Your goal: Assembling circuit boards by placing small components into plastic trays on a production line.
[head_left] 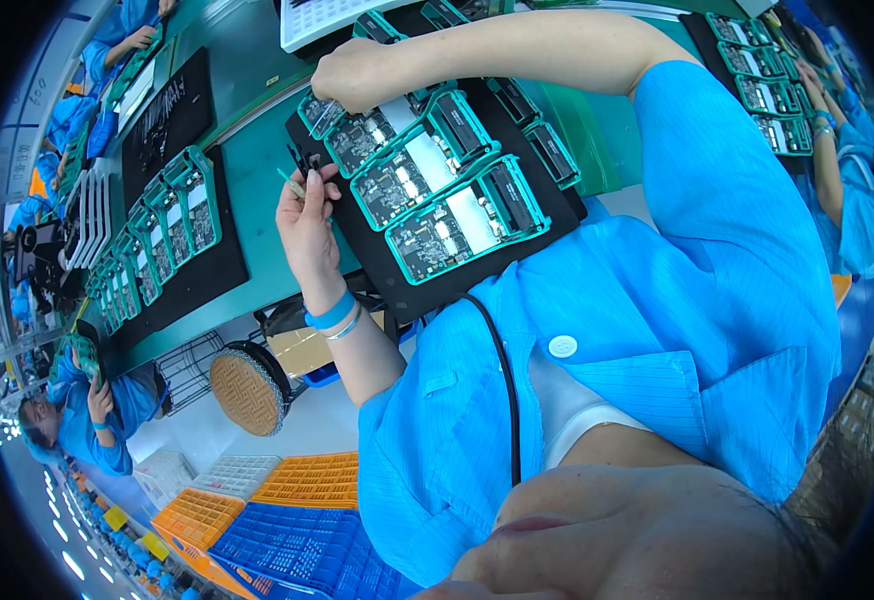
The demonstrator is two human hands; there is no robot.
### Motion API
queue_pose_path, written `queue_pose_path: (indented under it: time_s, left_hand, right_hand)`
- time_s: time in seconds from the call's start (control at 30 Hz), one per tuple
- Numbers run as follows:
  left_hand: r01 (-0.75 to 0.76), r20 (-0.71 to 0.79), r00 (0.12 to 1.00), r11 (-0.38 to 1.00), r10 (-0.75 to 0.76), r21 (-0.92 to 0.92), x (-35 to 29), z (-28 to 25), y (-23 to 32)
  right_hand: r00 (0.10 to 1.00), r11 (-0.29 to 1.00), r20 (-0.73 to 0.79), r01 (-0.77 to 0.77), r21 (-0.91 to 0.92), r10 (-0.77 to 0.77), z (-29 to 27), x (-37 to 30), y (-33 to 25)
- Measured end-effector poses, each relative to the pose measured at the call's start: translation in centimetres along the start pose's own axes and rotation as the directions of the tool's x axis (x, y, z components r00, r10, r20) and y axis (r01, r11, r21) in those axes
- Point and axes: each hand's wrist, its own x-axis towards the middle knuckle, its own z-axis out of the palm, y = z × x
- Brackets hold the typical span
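Several circuit boards in green frames [415, 247] lie in a row on a black mat [382, 270] in front of me. My left hand [307, 215] is beside the row's left side, its fingers pinched around a few small black parts [302, 160] with thin ends sticking out. A short pale green piece also shows at those fingertips. My right hand [352, 78] is closed over the far end of the row, above a framed board [319, 115]. Its fingertips are turned away, so what they hold is hidden. A blue band circles my left wrist.
Left on the green bench [267, 230], another row of framed boards [172, 225] lies on black matting. A white tray [332, 22] stands at the far edge. Co-workers sit left and right. A round woven stool [247, 390] and plastic crates [302, 535] are on the floor.
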Motion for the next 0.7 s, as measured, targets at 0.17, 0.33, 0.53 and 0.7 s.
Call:
queue_pose_path:
  time_s: [0.17, 0.33, 0.53, 0.7]
  left_hand:
    - [0.006, 0.011, 1.000, 1.000, -0.006, 0.007, 0.1, 0.3, 0.0]
    - [0.038, 0.081, 0.996, 0.998, -0.034, -0.052, 0.0, 0.3, 0.4]
    - [0.101, 0.118, 0.990, 0.978, -0.080, -0.181, -0.5, 1.0, 1.0]
    - [0.055, 0.225, 0.974, 0.995, -0.034, -0.087, -1.1, 1.4, 0.8]
  right_hand:
    - [0.998, 1.000, 0.055, -0.011, 0.002, 0.011, -0.4, 0.1, -0.3]
    - [0.801, 0.839, -0.461, 0.510, 0.191, -0.382, -0.3, -0.9, -0.5]
    - [0.750, 0.805, -0.311, 0.584, -0.105, -0.584, 0.2, -2.2, -2.3]
    - [0.870, 0.874, -0.195, 0.477, 0.095, -0.454, -0.4, -3.4, -2.9]
